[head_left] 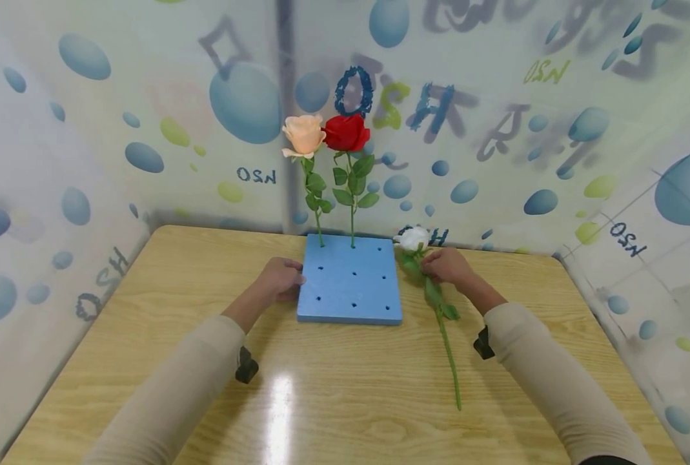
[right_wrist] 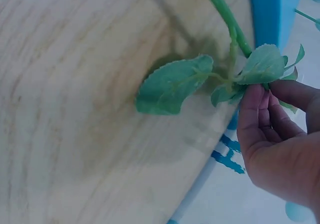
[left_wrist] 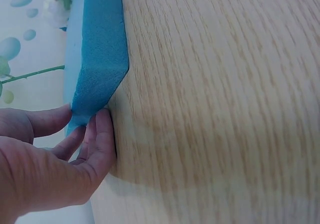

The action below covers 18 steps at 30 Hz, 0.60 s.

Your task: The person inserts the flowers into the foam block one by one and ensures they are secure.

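A light-blue foam board point(head_left: 350, 290) with rows of small holes lies on the table. My left hand point(head_left: 281, 279) holds its left edge, thumb on the upper side and the other fingers against the side face, as the left wrist view shows. Two artificial roses stand upright in the board's back row, one peach rose point(head_left: 304, 135) and one red rose point(head_left: 347, 133). To the right of the board, my right hand point(head_left: 448, 266) pinches the leafy stem of a white rose point(head_left: 412, 239) just below its bloom. Its bare green stem point(right_wrist: 222, 8) slants toward the table's front.
The wooden table point(head_left: 345, 394) carries the board near its back edge. Behind and at both sides hangs a pale curtain point(head_left: 176, 97) printed with blue and green drops and letters. The upright roses stand close together in front of it.
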Available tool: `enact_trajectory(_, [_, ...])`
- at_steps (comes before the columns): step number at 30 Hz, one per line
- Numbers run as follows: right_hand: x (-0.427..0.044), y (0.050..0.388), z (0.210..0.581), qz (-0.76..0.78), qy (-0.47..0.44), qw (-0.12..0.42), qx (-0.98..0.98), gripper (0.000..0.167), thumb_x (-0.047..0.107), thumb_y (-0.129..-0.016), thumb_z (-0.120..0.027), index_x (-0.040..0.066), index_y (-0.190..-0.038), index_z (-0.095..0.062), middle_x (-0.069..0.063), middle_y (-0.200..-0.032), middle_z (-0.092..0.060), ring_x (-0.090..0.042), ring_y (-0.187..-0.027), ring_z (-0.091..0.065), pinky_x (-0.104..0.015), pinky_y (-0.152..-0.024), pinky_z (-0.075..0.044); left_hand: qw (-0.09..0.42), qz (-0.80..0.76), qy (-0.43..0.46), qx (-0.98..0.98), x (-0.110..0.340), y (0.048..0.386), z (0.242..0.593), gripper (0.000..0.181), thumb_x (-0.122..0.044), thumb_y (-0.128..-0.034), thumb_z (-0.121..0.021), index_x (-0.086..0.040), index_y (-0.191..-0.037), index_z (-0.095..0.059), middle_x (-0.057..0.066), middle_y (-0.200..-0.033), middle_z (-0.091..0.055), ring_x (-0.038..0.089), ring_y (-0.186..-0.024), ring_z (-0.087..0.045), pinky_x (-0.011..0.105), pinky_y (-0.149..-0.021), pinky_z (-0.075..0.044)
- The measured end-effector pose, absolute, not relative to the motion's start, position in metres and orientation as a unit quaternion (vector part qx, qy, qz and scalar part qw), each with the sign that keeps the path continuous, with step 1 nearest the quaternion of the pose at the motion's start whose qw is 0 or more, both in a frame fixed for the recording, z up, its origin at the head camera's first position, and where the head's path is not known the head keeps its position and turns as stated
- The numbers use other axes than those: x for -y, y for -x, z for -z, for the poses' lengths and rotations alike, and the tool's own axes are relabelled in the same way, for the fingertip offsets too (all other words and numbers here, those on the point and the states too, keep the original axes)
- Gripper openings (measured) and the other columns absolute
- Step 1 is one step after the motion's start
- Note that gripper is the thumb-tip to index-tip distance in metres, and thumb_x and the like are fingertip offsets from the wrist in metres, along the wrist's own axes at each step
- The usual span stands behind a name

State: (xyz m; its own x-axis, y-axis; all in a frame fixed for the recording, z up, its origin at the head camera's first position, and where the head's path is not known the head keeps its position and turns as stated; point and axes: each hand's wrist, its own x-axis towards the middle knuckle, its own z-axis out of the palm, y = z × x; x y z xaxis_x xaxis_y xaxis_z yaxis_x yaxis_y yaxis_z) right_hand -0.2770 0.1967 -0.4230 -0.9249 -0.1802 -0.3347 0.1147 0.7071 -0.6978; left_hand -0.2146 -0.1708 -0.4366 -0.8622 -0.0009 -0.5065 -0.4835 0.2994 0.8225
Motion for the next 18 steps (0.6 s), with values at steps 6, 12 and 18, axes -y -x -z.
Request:
enact_trajectory(6, [-0.201,0.276,0.403,0.413,0.019,0.197,-0.889,0.041,0.015,-0.098,-0.054,-0.010,-0.130,-0.055,-0.028,-0.132,-0.053,-0.022,-0.092,-0.065,-0.036,-0.083,-0.057,0.212,-0.575,0.160,-0.774,0.171,0.215,0.438,0.048,-0.003,-0.0955,-0.053,-0.002,-0.142,-0.044,0.019,-0.133,-0.053,0.032,-0.121,-0.054,0.047,-0.100,-0.048])
enact_trajectory(12, [-0.208,0.274,0.381,0.433,0.019,0.176,-0.884,0.043,0.016,-0.100,-0.051,-0.011,-0.133,-0.051,-0.030,-0.133,-0.051,-0.036,-0.113,-0.060,-0.038,-0.089,-0.056,0.215,-0.579,0.162,-0.770,0.171,0.216,0.440,0.048,-0.002,-0.0952,-0.053,-0.002,-0.143,-0.044,0.020,-0.132,-0.053,0.032,-0.120,-0.054,0.047,-0.099,-0.049])
enact_trajectory(18, [-0.212,0.271,0.358,0.428,0.025,0.157,-0.890,0.042,0.018,-0.100,-0.050,-0.009,-0.133,-0.051,-0.028,-0.131,-0.053,-0.038,-0.115,-0.058,-0.040,-0.092,-0.055,0.214,-0.580,0.159,-0.770,0.171,0.217,0.440,0.049,-0.003,-0.0952,-0.053,-0.002,-0.143,-0.044,0.020,-0.133,-0.052,0.032,-0.121,-0.053,0.047,-0.100,-0.048])
